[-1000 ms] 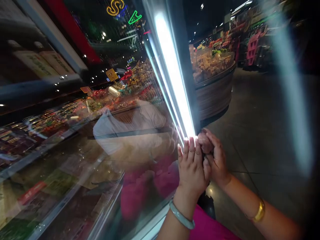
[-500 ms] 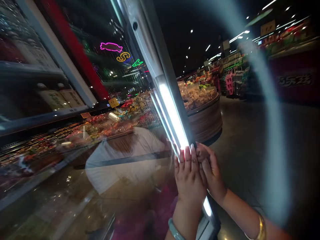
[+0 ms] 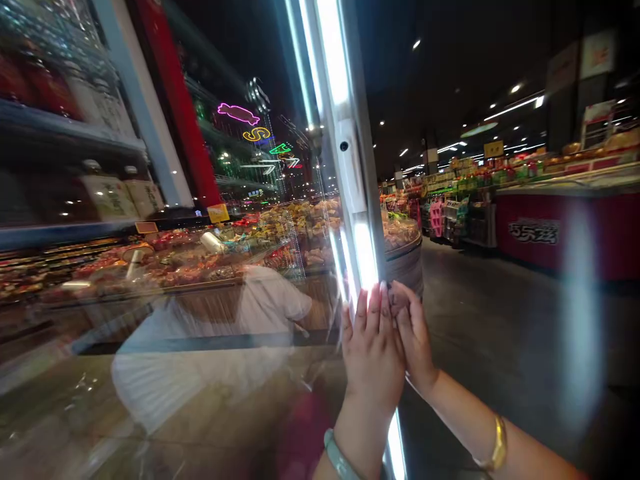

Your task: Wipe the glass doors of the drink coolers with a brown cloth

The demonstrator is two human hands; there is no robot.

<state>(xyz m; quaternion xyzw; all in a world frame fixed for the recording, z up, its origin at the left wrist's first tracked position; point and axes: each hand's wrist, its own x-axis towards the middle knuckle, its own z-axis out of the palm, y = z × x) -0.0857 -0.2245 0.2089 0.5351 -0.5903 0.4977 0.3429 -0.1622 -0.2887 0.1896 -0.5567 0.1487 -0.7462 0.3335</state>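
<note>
A tall glass door (image 3: 235,373) carries a grey frame (image 3: 376,200) with a bright light strip (image 3: 367,250) along its edge. My left hand (image 3: 374,353) lies against the strip, its fingers stretched upward and covering part of the glow. Just beside it, my right hand (image 3: 416,337) curls its fingers around the frame's outer edge; those fingertips are partly hidden. A pale green bangle (image 3: 337,453) circles the left wrist, and a gold bangle (image 3: 500,441) the right one. Above both hands, a silver fitting (image 3: 353,170) with a dark round spot sits on the frame.
Bottles (image 3: 107,190) stand on shelves at left. Beyond the glass are heaped goods (image 3: 220,257) and a pink neon candy sign (image 3: 237,113); a person's white clothing shows reflected. A round display stand (image 3: 404,263) is behind the frame. A red counter (image 3: 590,233) stands right.
The door frame looks more upright and the view has swung, bringing more of the red counter in. Both hands keep their places on the frame.
</note>
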